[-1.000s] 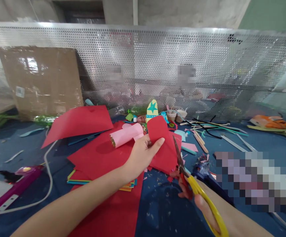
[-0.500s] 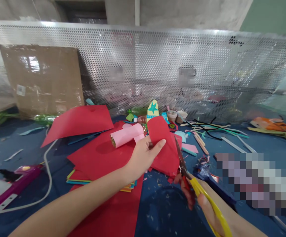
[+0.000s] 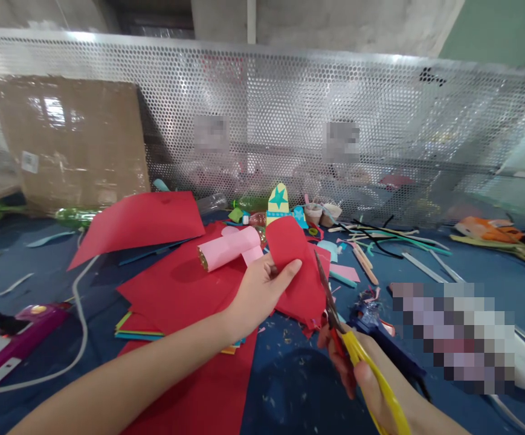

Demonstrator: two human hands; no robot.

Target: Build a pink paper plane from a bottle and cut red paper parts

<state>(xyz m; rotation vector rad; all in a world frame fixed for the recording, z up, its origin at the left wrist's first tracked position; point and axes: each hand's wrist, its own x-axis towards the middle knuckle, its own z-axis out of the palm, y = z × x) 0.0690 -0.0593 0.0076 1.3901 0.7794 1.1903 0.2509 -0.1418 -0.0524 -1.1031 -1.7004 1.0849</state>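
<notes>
Pinched between the thumb and fingers of my left hand (image 3: pixel 262 287) is a red paper piece (image 3: pixel 289 241) with a rounded top. My right hand (image 3: pixel 362 362) is closed round the handles of yellow-and-red scissors (image 3: pixel 350 345). The scissor blades point up and away, close beside the right edge of the red paper; whether they touch it I cannot tell. Left of my left hand, a pink paper-wrapped tube (image 3: pixel 226 249) lies on red paper sheets (image 3: pixel 167 290). Beyond the held piece stands a yellow rounded shape with a teal star (image 3: pixel 278 199).
A purple power strip (image 3: pixel 17 344) with a white cable lies at left. A dark blue tool, perhaps a glue gun (image 3: pixel 386 338), lies right of the scissors. Craft sticks (image 3: pixel 365 264), pipe cleaners and bottles litter the back, before a perforated metal screen (image 3: pixel 280 109). A cardboard sheet (image 3: pixel 72 139) leans there.
The view has shifted slightly, so most things sit a little further left. My left hand keeps its grip on the red paper, and the scissors stay beside its right edge.
</notes>
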